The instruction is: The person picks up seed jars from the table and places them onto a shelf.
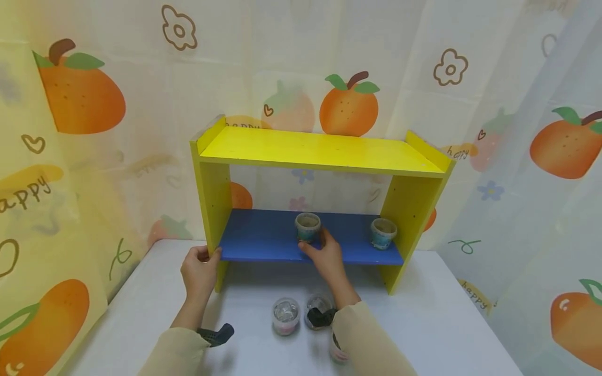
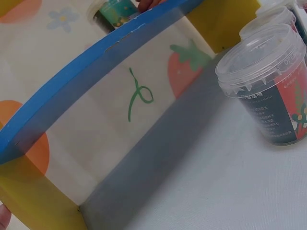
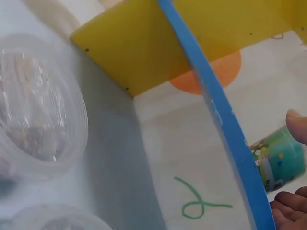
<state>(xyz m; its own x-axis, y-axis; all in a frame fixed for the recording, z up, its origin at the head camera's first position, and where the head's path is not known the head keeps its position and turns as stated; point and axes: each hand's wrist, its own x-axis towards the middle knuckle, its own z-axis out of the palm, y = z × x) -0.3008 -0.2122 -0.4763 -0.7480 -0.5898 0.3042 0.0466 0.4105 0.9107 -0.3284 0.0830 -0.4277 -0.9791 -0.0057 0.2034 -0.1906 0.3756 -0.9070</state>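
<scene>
The small teal cup (image 1: 308, 230) was seen near the middle of the blue board (image 1: 263, 235) of a shelf unit (image 1: 301, 151); whether its base was fully settled there could not be told. It was held by the right hand (image 1: 330, 261), with the thumb set low at the front and the fingers curled along the right side; how firmly it was pinched was not shown. The left side panel (image 1: 213, 209) was gripped by the left hand (image 1: 198, 269) near its lower end. Another cup (image 1: 382, 234) was placed at the board's right end, well apart.

The teal cup could be tipped or dragged forward, it was judged, if the thumb were drawn away unevenly. The whole unit could be shifted, and both cups rocked, if the panel were pulled by the left hand. Clear-lidded cups (image 1: 285, 316) were grouped on the counter (image 1: 437, 313) below, the nearest partly covered by the dark wrist piece (image 1: 322, 317) and right sleeve (image 1: 371, 339); these could be knocked over if the forearm were lowered or swept back carelessly.
</scene>
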